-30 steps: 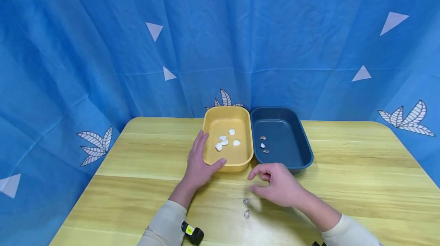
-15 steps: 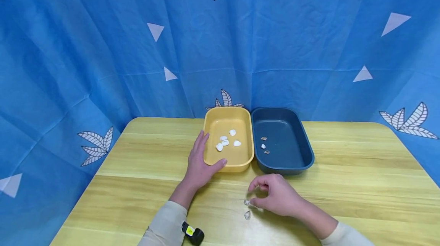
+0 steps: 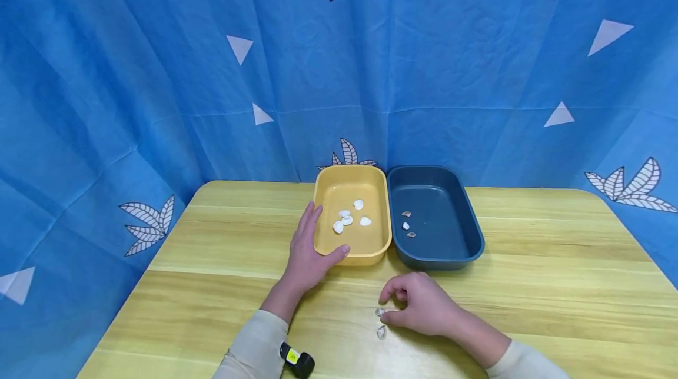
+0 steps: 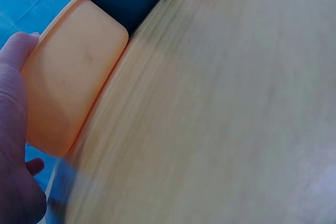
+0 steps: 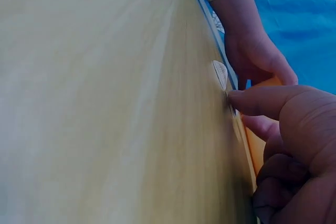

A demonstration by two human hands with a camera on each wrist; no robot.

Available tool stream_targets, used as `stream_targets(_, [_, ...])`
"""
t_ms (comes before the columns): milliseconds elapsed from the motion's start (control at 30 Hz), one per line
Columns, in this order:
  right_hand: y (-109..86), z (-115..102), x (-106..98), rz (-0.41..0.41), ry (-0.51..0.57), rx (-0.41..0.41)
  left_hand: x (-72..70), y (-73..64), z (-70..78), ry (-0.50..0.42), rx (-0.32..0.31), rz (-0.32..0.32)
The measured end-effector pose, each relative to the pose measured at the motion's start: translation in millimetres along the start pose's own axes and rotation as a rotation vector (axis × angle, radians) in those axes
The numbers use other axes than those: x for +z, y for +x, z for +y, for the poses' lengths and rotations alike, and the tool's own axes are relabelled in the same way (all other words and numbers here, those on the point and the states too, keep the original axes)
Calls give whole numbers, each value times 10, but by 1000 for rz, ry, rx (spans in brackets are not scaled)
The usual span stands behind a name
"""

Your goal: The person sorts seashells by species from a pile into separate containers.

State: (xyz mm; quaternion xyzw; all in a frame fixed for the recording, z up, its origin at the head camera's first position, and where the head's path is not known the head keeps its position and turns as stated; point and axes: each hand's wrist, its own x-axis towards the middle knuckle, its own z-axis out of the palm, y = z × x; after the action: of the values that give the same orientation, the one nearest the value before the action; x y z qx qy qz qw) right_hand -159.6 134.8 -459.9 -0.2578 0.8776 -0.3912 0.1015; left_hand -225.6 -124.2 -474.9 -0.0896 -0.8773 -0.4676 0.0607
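Note:
My left hand [image 3: 307,255] rests against the yellow tray [image 3: 352,257], its fingers along the left wall and the thumb on the front rim. In the left wrist view, the thumb lies along the rim of this tray [image 4: 79,72]. Over the table, my right hand [image 3: 418,305] is low beside a small greyish seashell [image 3: 379,312]. The thumb tip overlaps that shell's edge, while the bent index finger stays a little apart behind it. A second greyish seashell [image 3: 381,332] lies just nearer; the right wrist view shows a shell [image 5: 220,74] close to the thumb.
Several white seashells [image 3: 346,220] lie in the yellow tray. Right beside it stands a dark blue tray [image 3: 439,220] holding two brownish shells [image 3: 406,213] and a white one [image 3: 405,226]. A blue patterned curtain [image 3: 424,73] hangs behind the wooden table [image 3: 228,238].
My right hand has come down and nearer from the front of the blue tray to the small greyish seashell, its thumb and index finger drawing closer together. My left hand stays at the yellow tray.

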Motion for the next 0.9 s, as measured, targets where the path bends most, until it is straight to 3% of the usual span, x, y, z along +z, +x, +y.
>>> stream_targets(900, [14,-30,42,-23,-31,-4,-3,-7,3,-12,12,-3])
